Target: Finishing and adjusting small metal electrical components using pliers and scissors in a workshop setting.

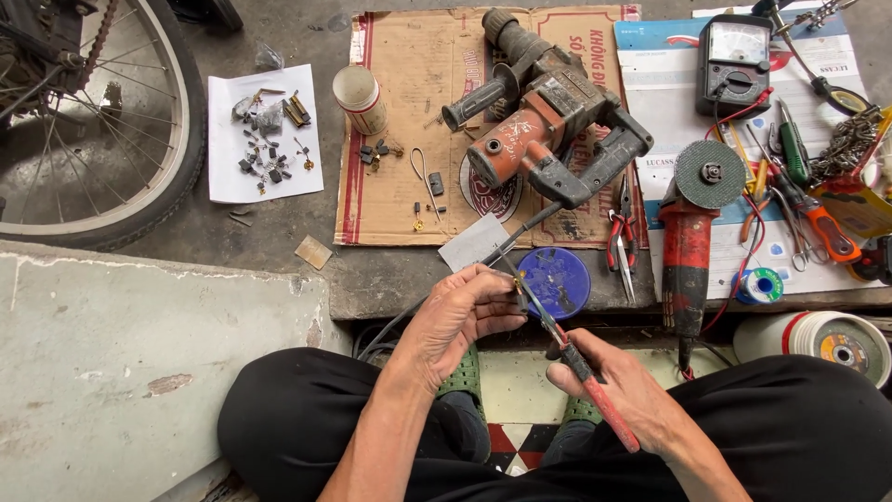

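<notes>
My left hand (457, 318) pinches a small dark part with a brass end (518, 288) at its fingertips. My right hand (621, 390) grips red-handled pliers (587, 374), whose jaws reach up to that small part. Just beyond them lies a round blue lid (557, 280). A worn orange rotary hammer drill (544, 121) rests on brown cardboard (400, 139) farther out, its black cable running back toward my hands.
A red angle grinder (692, 223) lies at right beside red pliers (621, 244), screwdrivers, a multimeter (736, 58) and a solder spool (762, 285). White paper (223, 167) with several small parts and a cylindrical can (360, 98) sit at left. A bicycle wheel (102, 121) stands far left.
</notes>
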